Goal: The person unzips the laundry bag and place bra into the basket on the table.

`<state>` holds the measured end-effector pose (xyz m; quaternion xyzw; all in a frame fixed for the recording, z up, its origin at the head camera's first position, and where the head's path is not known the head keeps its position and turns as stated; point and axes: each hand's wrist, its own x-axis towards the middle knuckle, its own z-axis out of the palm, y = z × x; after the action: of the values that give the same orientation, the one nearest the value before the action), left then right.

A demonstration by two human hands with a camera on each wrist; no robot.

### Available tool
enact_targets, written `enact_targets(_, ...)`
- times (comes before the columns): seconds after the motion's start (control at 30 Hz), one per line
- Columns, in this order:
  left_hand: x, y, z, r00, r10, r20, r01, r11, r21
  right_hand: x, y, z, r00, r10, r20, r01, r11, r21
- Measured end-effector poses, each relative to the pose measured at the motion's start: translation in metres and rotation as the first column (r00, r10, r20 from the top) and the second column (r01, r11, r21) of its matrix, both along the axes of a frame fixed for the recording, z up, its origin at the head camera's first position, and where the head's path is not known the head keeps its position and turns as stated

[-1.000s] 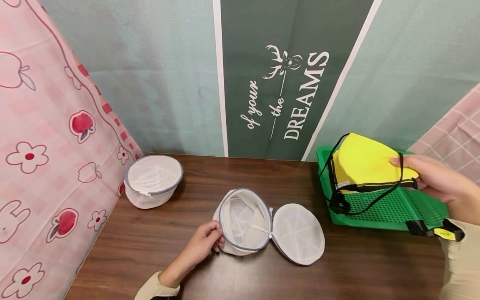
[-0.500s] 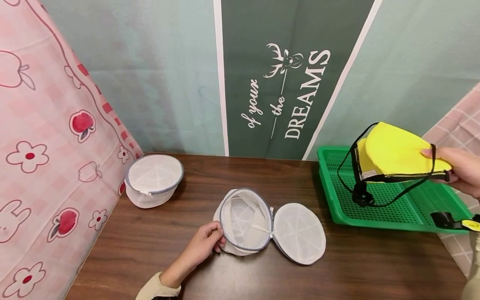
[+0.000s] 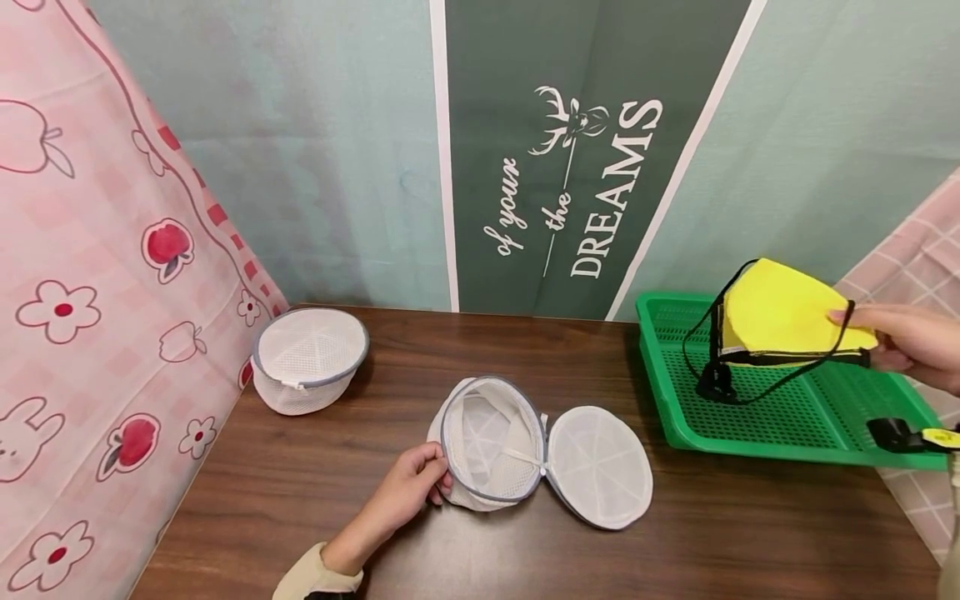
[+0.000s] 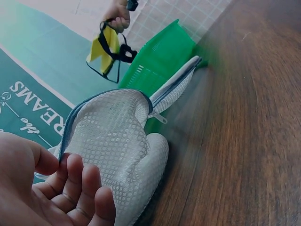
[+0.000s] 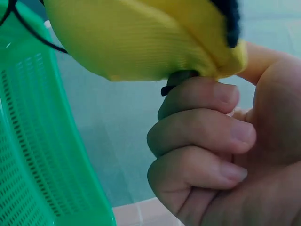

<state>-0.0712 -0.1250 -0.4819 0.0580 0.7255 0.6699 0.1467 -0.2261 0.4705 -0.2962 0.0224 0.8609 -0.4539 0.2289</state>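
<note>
My left hand (image 3: 412, 483) pinches the grey-blue zip rim of a white mesh laundry bag (image 3: 480, 446) on the table. Its round lid (image 3: 600, 467) lies flipped over to the right, and the bag's mouth faces up. In the left wrist view, thumb and forefinger meet at the rim of the mesh bag (image 4: 113, 136). My right hand (image 3: 911, 337) grips one end of a yellow cloth piece with black trim (image 3: 787, 308), held over a green basket. A black cord with a toggle dangles from it. In the right wrist view, the fingers (image 5: 202, 132) curl beneath the yellow cloth (image 5: 127, 42).
The green perforated basket (image 3: 675, 421) stands at the back right of the wooden table (image 3: 420, 342). A second mesh laundry bag (image 3: 311, 400) sits at the back left, its lid over the top. Printed curtains (image 3: 352, 167) rise behind and on both sides.
My right hand has carried the yellow cloth piece to the right over the basket, rising and then dipping slightly. The left hand and both mesh bags have stayed in place.
</note>
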Motion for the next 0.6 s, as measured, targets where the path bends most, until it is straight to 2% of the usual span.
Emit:
enact_targets(0.07, 0.000, 0.000, 0.000, 1.000, -0.001, -0.001, 0.001, 1.000, 0.001, -0.002, -0.002, -0.003, 1.000, 0.019, -0.002, -0.019, 0.996, 0.087)
enact_targets(0.17, 0.001, -0.001, 0.001, 1.000, 0.000, 0.001, 0.000, 1.000, 0.004, -0.005, -0.004, -0.008, 0.994, 0.107, 0.009, -0.107, 0.982, 0.159)
enact_targets(0.33, 0.001, -0.001, 0.002, 1.000, -0.003, 0.000, 0.003, 1.000, 0.003, -0.012, -0.002, -0.016, 0.975, 0.218, 0.051, -0.224, 0.964, 0.143)
enact_targets(0.6, 0.003, 0.000, 0.002, 1.000, -0.001, -0.001, 0.001, 1.000, 0.002, -0.020, -0.003, -0.026, 0.972, 0.200, 0.126, -0.218, 0.965, 0.147)
